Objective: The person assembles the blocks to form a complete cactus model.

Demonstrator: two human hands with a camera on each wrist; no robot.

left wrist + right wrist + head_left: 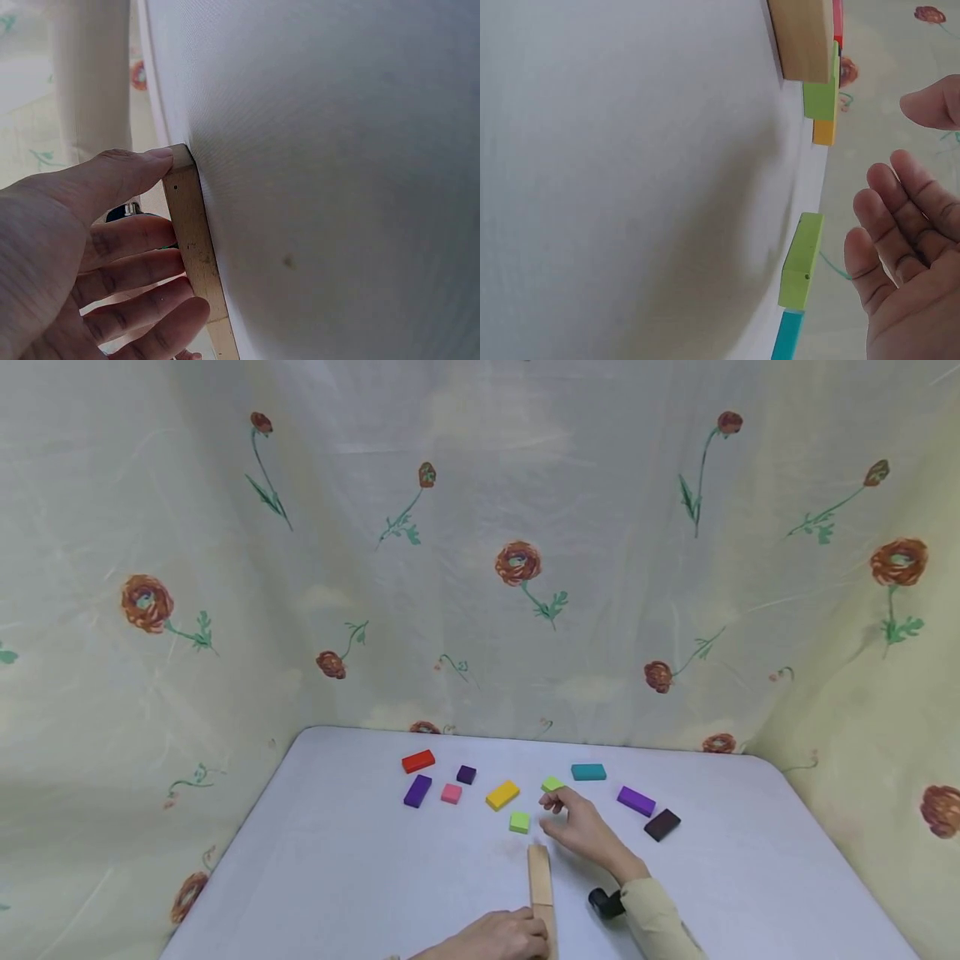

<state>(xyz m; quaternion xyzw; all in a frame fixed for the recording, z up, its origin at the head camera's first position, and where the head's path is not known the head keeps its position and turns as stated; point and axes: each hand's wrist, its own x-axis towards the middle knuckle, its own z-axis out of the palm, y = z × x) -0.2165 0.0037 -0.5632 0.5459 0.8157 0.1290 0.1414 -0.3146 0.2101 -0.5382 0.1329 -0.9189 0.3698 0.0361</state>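
Note:
My left hand [504, 937] rests on the nearer of two wooden blocks that stand end to end. In the left wrist view its thumb touches one end of that wooden block [195, 240], and several fingertips meet its edge. The farther wooden block [540, 875] continues the row away from me. My right hand [581, 831] hovers past the row's far end, fingers loosely bent, holding nothing. Partly behind its fingertips lies a light green block [551, 784]; the right wrist view shows this block apart from the hand. A second light green block [519, 822] sits left of the hand.
Farther left lie a yellow block [502, 795], a pink block [452, 793], a dark purple block [467, 774], a purple block [417, 791] and a red block [418, 761]. Rightward are a teal block [588, 772], another purple block [636, 801] and a dark brown block [662, 825].

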